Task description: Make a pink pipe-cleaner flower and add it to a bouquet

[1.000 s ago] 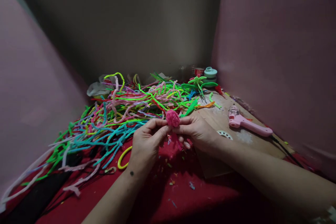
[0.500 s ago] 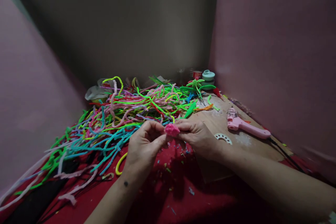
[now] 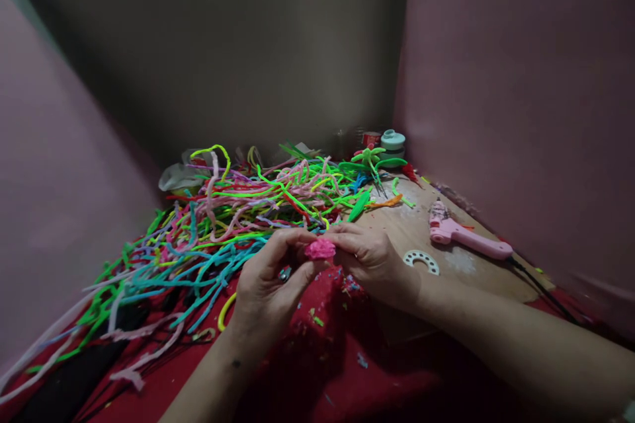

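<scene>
We see the pink tuft raised above the red cloth, pinched between both hands. Left hand: fingers arched, thumb below. Right hand: back uppermost, fingers bent inward. Fuzzy stems heaped beyond.

Pink fuzzy piece, one. Bright pink, soft pile; compact, bunched form, broader than tall in this view, upper surface uneven. Finer structure blurred, edges partly covered by fingers. Location: held raised between the fingertips of left grip and right grip.
</scene>
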Available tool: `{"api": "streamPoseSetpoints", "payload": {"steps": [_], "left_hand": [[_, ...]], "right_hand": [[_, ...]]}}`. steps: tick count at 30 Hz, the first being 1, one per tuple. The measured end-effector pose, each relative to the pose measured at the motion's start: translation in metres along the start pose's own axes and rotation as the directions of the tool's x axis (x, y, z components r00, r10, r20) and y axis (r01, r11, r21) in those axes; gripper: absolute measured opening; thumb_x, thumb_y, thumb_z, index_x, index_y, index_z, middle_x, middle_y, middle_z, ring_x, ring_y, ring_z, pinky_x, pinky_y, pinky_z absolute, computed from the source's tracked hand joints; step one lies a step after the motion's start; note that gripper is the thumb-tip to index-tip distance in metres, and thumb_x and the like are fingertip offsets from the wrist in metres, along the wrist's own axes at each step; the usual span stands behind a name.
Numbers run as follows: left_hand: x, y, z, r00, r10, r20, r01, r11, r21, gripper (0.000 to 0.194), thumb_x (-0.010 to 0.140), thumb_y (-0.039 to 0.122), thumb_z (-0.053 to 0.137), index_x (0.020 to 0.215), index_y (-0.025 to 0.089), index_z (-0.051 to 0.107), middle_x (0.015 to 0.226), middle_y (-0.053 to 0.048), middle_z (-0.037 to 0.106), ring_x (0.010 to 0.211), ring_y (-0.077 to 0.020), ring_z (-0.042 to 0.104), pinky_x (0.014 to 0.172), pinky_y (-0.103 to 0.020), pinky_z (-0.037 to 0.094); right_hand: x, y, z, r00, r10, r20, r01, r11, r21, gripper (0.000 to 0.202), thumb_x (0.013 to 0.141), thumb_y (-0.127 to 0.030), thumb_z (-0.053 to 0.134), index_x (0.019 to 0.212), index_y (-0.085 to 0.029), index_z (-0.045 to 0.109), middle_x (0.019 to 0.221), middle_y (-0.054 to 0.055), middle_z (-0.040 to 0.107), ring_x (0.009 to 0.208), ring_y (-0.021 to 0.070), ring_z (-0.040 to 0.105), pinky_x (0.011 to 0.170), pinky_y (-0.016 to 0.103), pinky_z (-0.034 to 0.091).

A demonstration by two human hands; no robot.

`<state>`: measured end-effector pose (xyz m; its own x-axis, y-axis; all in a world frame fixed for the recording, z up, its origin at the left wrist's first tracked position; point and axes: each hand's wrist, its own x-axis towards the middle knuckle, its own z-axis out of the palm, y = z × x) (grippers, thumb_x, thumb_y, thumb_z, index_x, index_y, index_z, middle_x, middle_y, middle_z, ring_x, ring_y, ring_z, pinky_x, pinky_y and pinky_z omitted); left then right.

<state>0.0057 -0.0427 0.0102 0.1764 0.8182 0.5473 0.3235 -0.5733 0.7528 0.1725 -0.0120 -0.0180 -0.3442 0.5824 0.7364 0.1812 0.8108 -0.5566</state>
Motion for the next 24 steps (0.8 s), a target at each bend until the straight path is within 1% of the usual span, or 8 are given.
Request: {"api": "streamPoseSetpoints", "payload": {"steps": [4,7,9,12,14,17,20,24], "left_hand": [[0.0,-0.001,0.003,1.0,-0.018,-0.013,0.019,1.0,0.007,0.011,0.075,0.016,0.063,0.086,0.021,0.061,0.081,0.001,0.062,0.073,-0.0108,0.058,0.064,-0.02,0.045],[0.002,0.001,0.005,0.99,-0.14,-0.036,0.136,0.986,-0.094,0.017,0.073,0.019,0.066,0.088,0.02,0.059,0.073,0.002,0.059,0.066,-0.0099,0.057,0.06,-0.02,0.046],[0.005,0.002,0.004,0.971,-0.239,-0.025,0.228,0.948,-0.223,0.034,0.069,0.02,0.069,0.1,0.022,0.054,0.066,0.005,0.056,0.055,-0.0084,0.054,0.051,-0.019,0.044],[0.011,0.003,0.001,0.941,-0.334,-0.048,0.305,0.902,-0.306,0.043,0.071,0.025,0.068,0.108,0.022,0.047,0.062,0.007,0.054,0.045,-0.0065,0.047,0.042,-0.017,0.04],[0.013,0.002,0.002,0.923,-0.377,-0.079,0.345,0.9,-0.268,0.034,0.072,0.028,0.066,0.101,0.02,0.05,0.061,0.007,0.054,0.043,-0.0058,0.046,0.04,-0.017,0.038],[0.014,-0.001,0.006,0.898,-0.435,-0.06,0.412,0.881,-0.233,0.032,0.068,0.032,0.069,0.09,0.018,0.052,0.066,0.004,0.057,0.049,-0.0067,0.05,0.043,-0.017,0.039],[0.015,-0.005,0.005,0.889,-0.452,-0.069,0.43,0.878,-0.212,0.031,0.066,0.034,0.071,0.087,0.017,0.054,0.068,0.003,0.058,0.052,-0.0072,0.051,0.043,-0.017,0.038],[0.022,-0.015,-0.011,0.885,-0.419,-0.201,0.393,0.906,-0.156,0.018,0.071,0.031,0.065,0.081,0.018,0.057,0.055,0.006,0.051,0.043,-0.0057,0.043,0.04,-0.017,0.032]], "right_hand": [[0.0,-0.002,0.002,0.993,0.116,0.024,-0.118,0.991,0.058,0.024,0.083,-0.009,0.049,0.093,-0.016,0.07,0.082,0.007,0.064,0.077,0.0143,0.06,0.069,0.027,0.049],[0.002,-0.004,0.002,0.959,0.274,0.069,-0.281,0.948,0.151,0.019,0.08,-0.013,0.053,0.084,-0.015,0.071,0.073,0.003,0.061,0.067,0.0118,0.056,0.062,0.024,0.047],[0.004,-0.006,0.0,0.883,0.445,0.149,-0.469,0.829,0.304,0.015,0.079,-0.019,0.056,0.077,-0.014,0.071,0.061,0.0,0.057,0.053,0.0088,0.051,0.05,0.021,0.043],[0.007,-0.004,-0.003,0.722,0.616,0.316,-0.666,0.494,0.559,0.02,0.076,-0.029,0.062,0.08,-0.011,0.069,0.048,-0.003,0.052,0.037,0.006,0.043,0.036,0.018,0.034],[0.009,-0.001,-0.003,0.677,0.636,0.37,-0.671,0.326,0.666,0.024,0.072,-0.03,0.067,0.085,-0.01,0.068,0.046,-0.003,0.054,0.035,0.0063,0.044,0.032,0.017,0.033],[0.009,0.004,-0.002,0.658,0.638,0.4,-0.641,0.195,0.742,0.028,0.068,-0.029,0.069,0.089,-0.011,0.067,0.044,-0.002,0.057,0.032,0.0067,0.045,0.03,0.015,0.032],[0.01,0.006,-0.003,0.653,0.639,0.406,-0.628,0.158,0.762,0.026,0.07,-0.028,0.069,0.088,-0.01,0.066,0.04,-0.002,0.055,0.029,0.0067,0.043,0.029,0.015,0.031],[0.014,0.008,-0.011,0.679,0.671,0.297,-0.552,0.201,0.809,0.014,0.072,-0.023,0.067,0.081,-0.011,0.065,0.052,0.0,0.063,0.032,0.0049,0.044,0.029,0.015,0.032]]}}
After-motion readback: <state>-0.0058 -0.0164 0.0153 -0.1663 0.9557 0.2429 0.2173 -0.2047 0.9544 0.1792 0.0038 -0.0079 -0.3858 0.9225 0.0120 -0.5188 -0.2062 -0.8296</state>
